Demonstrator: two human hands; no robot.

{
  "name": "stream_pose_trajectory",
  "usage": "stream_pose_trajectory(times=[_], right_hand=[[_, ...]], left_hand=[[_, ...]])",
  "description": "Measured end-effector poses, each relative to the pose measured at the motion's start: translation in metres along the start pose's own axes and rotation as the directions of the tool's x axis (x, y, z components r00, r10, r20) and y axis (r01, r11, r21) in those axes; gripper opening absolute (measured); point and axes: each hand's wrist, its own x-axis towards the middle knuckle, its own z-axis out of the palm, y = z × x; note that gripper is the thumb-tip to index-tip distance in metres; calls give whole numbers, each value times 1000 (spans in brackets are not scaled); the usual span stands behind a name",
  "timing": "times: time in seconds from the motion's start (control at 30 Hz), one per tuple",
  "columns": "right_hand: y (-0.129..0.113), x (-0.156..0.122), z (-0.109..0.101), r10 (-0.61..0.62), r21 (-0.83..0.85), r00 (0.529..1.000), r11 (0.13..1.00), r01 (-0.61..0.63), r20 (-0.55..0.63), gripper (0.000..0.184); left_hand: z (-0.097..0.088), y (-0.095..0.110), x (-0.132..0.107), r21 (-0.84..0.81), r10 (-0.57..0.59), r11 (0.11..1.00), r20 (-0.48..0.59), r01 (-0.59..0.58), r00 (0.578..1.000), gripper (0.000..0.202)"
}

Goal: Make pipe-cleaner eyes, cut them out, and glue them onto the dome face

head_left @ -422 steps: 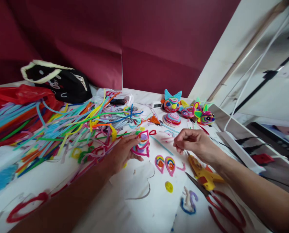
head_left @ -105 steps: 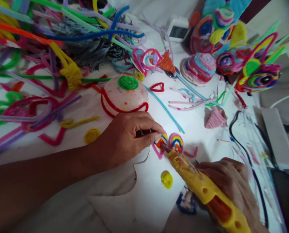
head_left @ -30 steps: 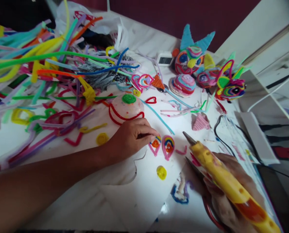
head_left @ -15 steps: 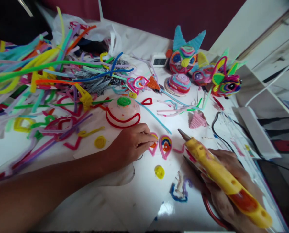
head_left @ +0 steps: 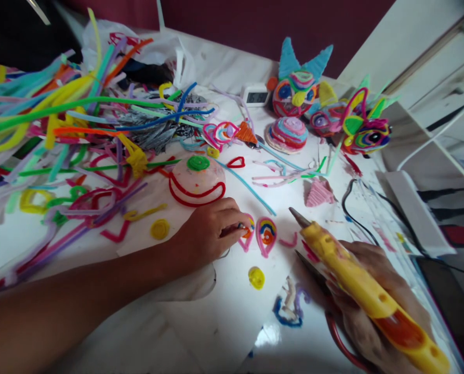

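Two hands work apart on our white table [head_left: 232,322], beside the big heap of pipe cleaners [head_left: 60,119]. Our right hand [head_left: 368,291] is wrapped tight round the yellow glue gun [head_left: 356,283]. Seconds ago its nozzle touched the small coiled pieces; now it has drawn back and hangs near them, so we judge no glue is reaching them. Our left hand [head_left: 208,236] has stayed put, fingers bunched and pressing the left teardrop coil [head_left: 249,235]. The right teardrop coil [head_left: 266,235] lies free just beside it.
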Motion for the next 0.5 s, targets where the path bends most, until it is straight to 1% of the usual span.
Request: stream_pose_trajectory(times=[0.07, 0.1, 0.17, 0.3, 0.37, 0.43, 0.5], right_hand=[[1, -1, 0, 34, 35, 999, 999, -34, 8, 48], [1, -2, 0, 43, 45, 999, 998, -44, 30, 49], [2, -1, 0, 32, 49, 998, 998, -35, 63, 51], [-2, 2, 1, 19, 48, 1000, 999, -20, 17, 54], [-4, 3, 1, 49, 57, 999, 997, -49, 4, 53], [-5, 2, 1, 73, 34, 997, 997, -73, 10, 48], [-2, 2, 0, 47, -29, 998, 999, -45, 45, 46]], left_hand=[[0, 1, 0, -1, 8, 1000, 3, -8, 1000, 14], [0, 1, 0, -3, 8, 1000, 7, -8, 1000, 15], [-1, 2, 0, -12, 7, 1000, 11, -7, 1000, 17], [-4, 3, 0, -26, 22, 999, 32, -22, 999, 22], [-5, 4, 1, -16, 30, 999, 52, -29, 998, 24], [-6, 4, 1, -2, 32, 999, 61, -32, 998, 24], [-5, 3, 0, 6, 37, 999, 61, -37, 997, 23]])
